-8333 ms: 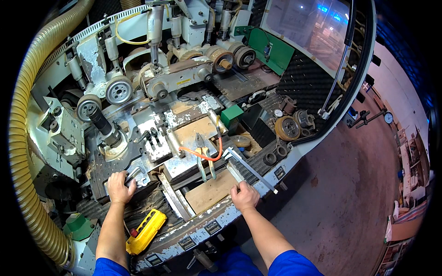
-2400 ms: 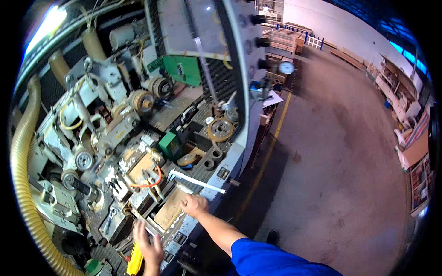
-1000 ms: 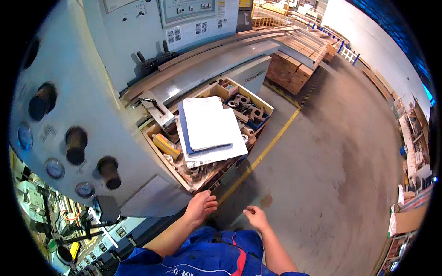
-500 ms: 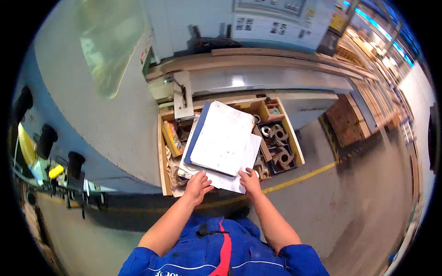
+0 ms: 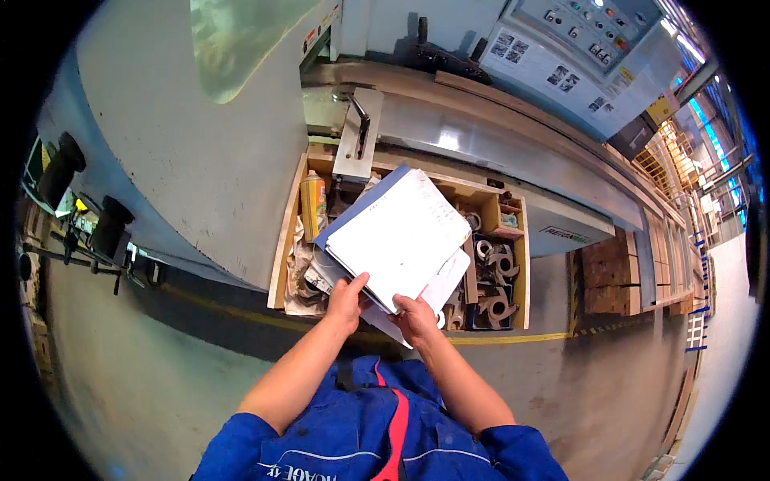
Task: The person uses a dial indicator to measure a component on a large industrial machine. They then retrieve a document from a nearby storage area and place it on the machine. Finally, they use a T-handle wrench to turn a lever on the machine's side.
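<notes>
A thick stack of white papers (image 5: 401, 228), handwritten on top, rests on a blue folder (image 5: 353, 215) over an open wooden drawer. My left hand (image 5: 345, 306) grips the stack's lower left edge, thumb on top and fingers hidden below. At its near corner my right hand (image 5: 417, 321) is closed on the papers too, its thumb pressing near the edge. Looser white sheets (image 5: 446, 282) stick out beneath the stack, on the right and toward me.
Around the stack, the wooden drawer (image 5: 281, 264) holds a yellow-orange can (image 5: 314, 207), crumpled cloth (image 5: 301, 276) and metal cutter heads (image 5: 497, 309). Behind it runs a machine bed (image 5: 457, 132) with a clamp lever (image 5: 361, 120). A large grey machine housing (image 5: 176, 160) stands left.
Both hands have moved from beside the near edge onto the stack and closed on it. The stack is turned more, its near corner pointing toward me. The view has shifted.
</notes>
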Demonstrator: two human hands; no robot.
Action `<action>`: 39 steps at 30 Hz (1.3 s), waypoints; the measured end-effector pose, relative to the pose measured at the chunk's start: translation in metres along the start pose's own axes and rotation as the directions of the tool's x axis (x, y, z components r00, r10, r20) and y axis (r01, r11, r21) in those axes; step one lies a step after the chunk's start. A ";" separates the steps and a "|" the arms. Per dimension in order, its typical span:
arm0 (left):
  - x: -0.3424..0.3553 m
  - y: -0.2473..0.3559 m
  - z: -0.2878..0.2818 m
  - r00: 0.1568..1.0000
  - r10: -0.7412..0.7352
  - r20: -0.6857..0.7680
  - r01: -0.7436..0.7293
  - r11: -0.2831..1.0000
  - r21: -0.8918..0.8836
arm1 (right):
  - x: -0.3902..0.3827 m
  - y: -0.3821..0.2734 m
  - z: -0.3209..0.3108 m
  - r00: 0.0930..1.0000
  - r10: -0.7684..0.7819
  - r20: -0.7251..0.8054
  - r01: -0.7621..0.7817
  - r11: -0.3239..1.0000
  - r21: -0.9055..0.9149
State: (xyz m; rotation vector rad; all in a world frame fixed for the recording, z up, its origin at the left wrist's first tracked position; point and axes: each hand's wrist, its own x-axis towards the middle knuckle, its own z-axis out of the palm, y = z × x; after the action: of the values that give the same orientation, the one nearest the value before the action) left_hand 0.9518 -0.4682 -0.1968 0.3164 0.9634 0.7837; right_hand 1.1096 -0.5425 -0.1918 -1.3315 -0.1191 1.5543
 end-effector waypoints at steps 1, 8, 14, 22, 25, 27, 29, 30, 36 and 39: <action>0.000 0.004 0.004 1.000 0.012 -0.020 -0.013 0.999 -0.046 | 0.002 0.000 0.003 1.000 0.004 0.015 -0.004 1.000 -0.012; -0.010 0.009 0.012 0.993 0.059 -0.099 -0.050 0.995 0.090 | 0.013 0.004 -0.018 0.983 0.119 0.142 -0.106 0.989 -0.100; -0.025 0.004 0.016 0.967 0.182 -0.178 -0.144 0.968 0.204 | 0.033 -0.036 -0.053 0.977 0.153 0.150 -0.157 0.987 0.013; -0.039 0.005 0.019 0.942 0.293 -0.162 -0.266 0.949 0.170 | 0.051 -0.077 -0.075 0.980 0.104 0.167 -0.122 0.987 0.101; -0.045 0.006 0.017 0.930 0.343 -0.134 -0.316 0.930 0.187 | 0.049 -0.083 -0.080 0.987 0.034 0.154 -0.057 0.988 0.145; -0.049 0.009 0.013 0.935 0.346 -0.083 -0.334 0.933 0.135 | 0.047 -0.092 -0.086 0.984 0.001 0.179 -0.039 0.978 0.207; -0.057 0.014 0.016 0.933 0.352 -0.068 -0.345 0.933 0.104 | 0.046 -0.096 -0.090 0.983 -0.006 0.184 -0.040 0.968 0.248; -0.058 0.015 0.014 0.934 0.353 -0.053 -0.349 0.934 0.081 | 0.047 -0.101 -0.095 0.984 -0.002 0.178 -0.044 0.966 0.254; -0.074 0.023 0.003 0.923 0.384 -0.007 -0.382 0.918 0.106 | 0.046 -0.111 -0.111 0.981 -0.164 0.102 0.148 0.977 0.151; -0.080 0.029 0.004 0.930 0.367 0.039 -0.368 0.919 0.142 | 0.032 -0.116 -0.107 0.959 -0.270 0.090 0.270 0.963 0.010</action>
State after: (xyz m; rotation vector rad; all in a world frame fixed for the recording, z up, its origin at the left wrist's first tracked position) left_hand 0.9159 -0.5053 -0.1289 0.6437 0.9646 1.0536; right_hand 1.2684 -0.5211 -0.1791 -1.1923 -0.3455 1.3811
